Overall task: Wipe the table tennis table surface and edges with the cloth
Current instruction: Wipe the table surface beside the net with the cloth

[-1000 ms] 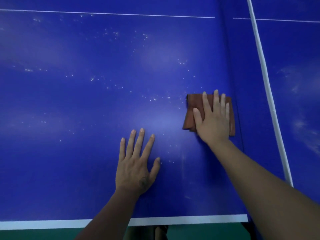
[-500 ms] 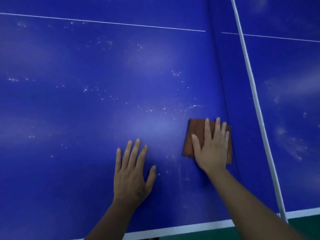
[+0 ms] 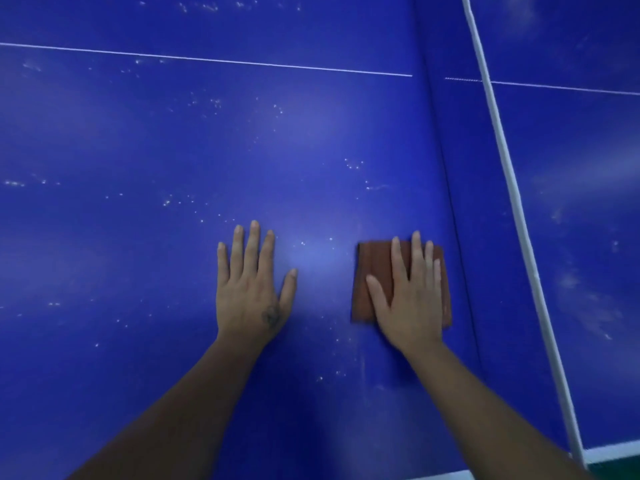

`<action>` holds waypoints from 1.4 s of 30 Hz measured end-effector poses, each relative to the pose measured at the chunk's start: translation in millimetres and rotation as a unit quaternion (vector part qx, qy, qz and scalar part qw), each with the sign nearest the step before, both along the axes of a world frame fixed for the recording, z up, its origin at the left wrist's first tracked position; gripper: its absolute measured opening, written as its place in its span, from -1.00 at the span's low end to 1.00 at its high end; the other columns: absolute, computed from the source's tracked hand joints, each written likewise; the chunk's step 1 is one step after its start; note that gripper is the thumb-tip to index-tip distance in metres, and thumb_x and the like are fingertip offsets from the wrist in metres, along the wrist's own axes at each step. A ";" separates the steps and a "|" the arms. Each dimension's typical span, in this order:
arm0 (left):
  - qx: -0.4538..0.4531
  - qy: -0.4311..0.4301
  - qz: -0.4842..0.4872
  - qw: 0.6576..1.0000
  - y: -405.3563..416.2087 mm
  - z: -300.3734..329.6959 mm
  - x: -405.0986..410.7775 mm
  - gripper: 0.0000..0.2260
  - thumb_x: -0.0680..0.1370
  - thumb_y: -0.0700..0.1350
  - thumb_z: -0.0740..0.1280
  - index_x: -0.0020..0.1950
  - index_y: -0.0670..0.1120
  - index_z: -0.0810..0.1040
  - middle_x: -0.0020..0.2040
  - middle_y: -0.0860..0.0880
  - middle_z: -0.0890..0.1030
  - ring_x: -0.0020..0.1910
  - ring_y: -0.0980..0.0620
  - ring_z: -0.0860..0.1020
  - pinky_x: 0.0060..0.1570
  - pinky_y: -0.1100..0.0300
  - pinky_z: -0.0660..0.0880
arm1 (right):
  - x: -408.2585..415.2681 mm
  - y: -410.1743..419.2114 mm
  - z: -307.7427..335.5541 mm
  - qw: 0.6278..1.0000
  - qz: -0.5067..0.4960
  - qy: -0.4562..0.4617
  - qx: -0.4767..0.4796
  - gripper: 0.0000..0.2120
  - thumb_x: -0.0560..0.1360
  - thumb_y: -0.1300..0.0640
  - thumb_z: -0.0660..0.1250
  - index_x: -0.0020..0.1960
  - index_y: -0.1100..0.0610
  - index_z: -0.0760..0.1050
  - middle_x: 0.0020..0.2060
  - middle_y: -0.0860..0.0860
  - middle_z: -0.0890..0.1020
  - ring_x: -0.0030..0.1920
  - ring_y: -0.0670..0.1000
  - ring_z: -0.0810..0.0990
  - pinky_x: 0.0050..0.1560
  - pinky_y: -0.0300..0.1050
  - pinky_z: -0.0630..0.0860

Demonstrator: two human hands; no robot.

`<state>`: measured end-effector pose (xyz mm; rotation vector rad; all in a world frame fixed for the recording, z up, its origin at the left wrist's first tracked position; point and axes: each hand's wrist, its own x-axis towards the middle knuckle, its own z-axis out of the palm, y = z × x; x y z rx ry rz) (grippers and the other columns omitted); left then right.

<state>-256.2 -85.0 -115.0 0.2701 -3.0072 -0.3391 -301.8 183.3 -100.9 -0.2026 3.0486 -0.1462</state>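
Brown cloth (image 3: 375,271) under right hand (image 3: 412,306), beside net (image 3: 512,188)

Head camera looks steeply down, close over the table (image 3: 173,133).

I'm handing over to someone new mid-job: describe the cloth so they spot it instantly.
Start from the blue table tennis table and find the white net cord running up its right part. Just left of it, the right hand presses flat on the cloth. It is a folded reddish-brown square, the only non-blue thing on the surface.
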 end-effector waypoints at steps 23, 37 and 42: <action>-0.016 0.001 0.004 1.000 1.3 -6.7 -3.7 -0.34 0.69 0.23 0.15 0.70 -0.13 0.28 0.74 -0.11 0.17 0.75 -0.16 0.06 0.67 -0.29 0.08 | -92.2 -14.3 -5.4 0.999 0.033 0.012 -0.015 -0.35 0.71 -0.28 -0.07 0.70 0.02 0.09 0.70 0.08 0.05 0.69 0.19 -0.03 0.66 0.23 -0.01; 0.004 -0.008 0.009 1.000 1.0 -3.4 -5.6 -0.34 0.67 0.20 0.21 0.68 -0.15 0.34 0.72 -0.12 0.23 0.74 -0.17 0.11 0.66 -0.30 0.11 | -238.8 -64.1 -4.0 1.000 0.023 0.001 -0.016 -0.36 0.69 -0.26 -0.04 0.70 -0.03 0.09 0.70 0.07 0.05 0.69 0.20 -0.06 0.67 0.19 -0.09; 0.007 -0.016 0.012 1.000 1.1 -5.2 -6.1 -0.33 0.67 0.23 0.20 0.68 -0.12 0.33 0.74 -0.08 0.20 0.74 -0.15 0.10 0.67 -0.29 0.10 | -260.7 -85.8 -4.0 0.999 0.042 -0.005 -0.028 -0.36 0.70 -0.25 -0.04 0.70 0.00 0.08 0.70 0.09 0.03 0.69 0.19 -0.07 0.67 0.18 -0.11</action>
